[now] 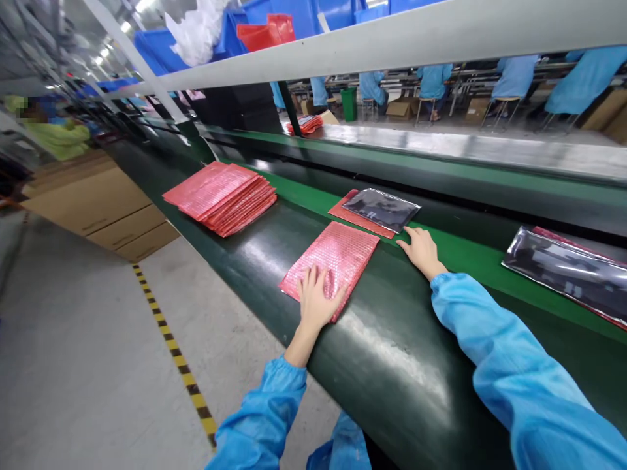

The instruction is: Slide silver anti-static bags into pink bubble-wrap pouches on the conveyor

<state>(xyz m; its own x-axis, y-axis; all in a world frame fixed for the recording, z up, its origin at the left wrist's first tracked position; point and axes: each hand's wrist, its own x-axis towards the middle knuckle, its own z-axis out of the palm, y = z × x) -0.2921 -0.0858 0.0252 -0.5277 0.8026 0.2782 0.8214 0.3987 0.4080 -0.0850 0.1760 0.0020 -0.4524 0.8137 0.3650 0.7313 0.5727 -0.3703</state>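
My left hand (316, 300) lies with its fingers spread on a pink bubble-wrap bag (345, 251), which rests flat on the dark green work surface (392, 346). Beside the near right corner of a dark flat panel in clear film (382, 207) is my right hand (422, 251). Its thumb and fingers are apart; whether a fingertip touches the film I cannot tell. Under that panel another pink bubble bag (347, 211) sticks out, both on the bright green strip. A thick stack of pink bubble bags (220, 196) sits farther left.
At the right, a second film-wrapped dark panel (568, 267) lies over pink material. Cardboard boxes (108, 202) stand left of the line, beyond yellow-black floor tape (171, 343). A pale rail (343, 49) crosses overhead below blue bins (313, 16). People in blue (434, 81) sit beyond.
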